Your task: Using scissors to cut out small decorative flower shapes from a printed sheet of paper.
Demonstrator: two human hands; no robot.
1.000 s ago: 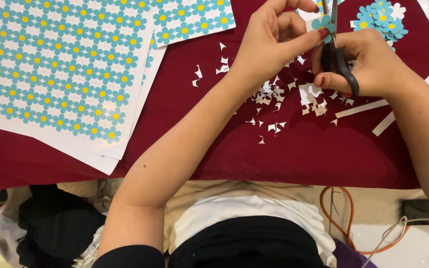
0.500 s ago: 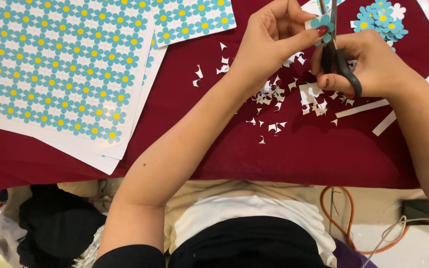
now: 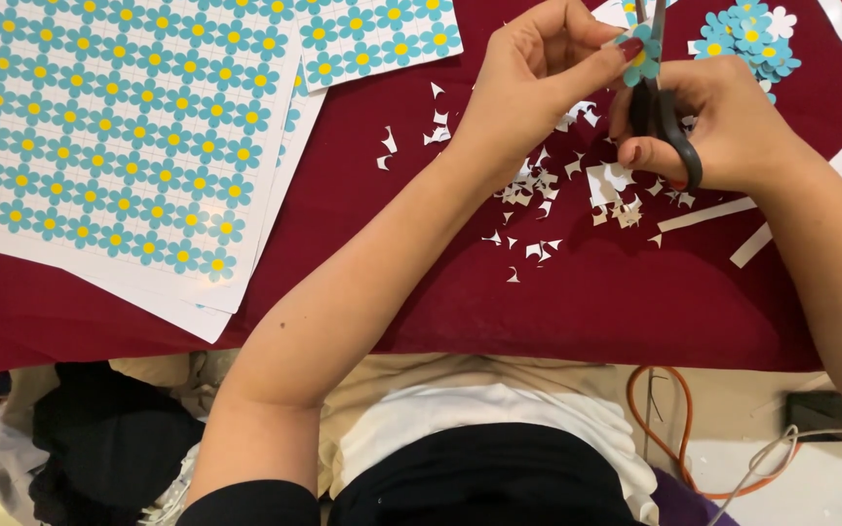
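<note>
Pinching a small paper flower [image 3: 643, 54] between thumb and fingertips, the left hand [image 3: 538, 78] holds it up at about 1 o'clock in the view, above the dark red table [image 3: 577, 312]. The right hand [image 3: 723, 122] is closed through the black handles of a pair of scissors [image 3: 665, 117], whose blades point toward 12 o'clock and meet the flower's edge. The two hands touch around the flower.

Below them, at about 6 o'clock from the scissors, small white paper scraps [image 3: 538, 195] lie scattered on the table. A pile of cut-out flowers [image 3: 747, 39], blue with yellow centres, sits at 2 o'clock, just beyond the right hand. White paper strips [image 3: 791, 195] lie at 3 o'clock under the right wrist. Large printed sheets of flowers [image 3: 119, 127] cover the table from 9 to 11 o'clock, well apart from the hands. An orange cable [image 3: 679, 429] shows on the floor at 5 o'clock.
</note>
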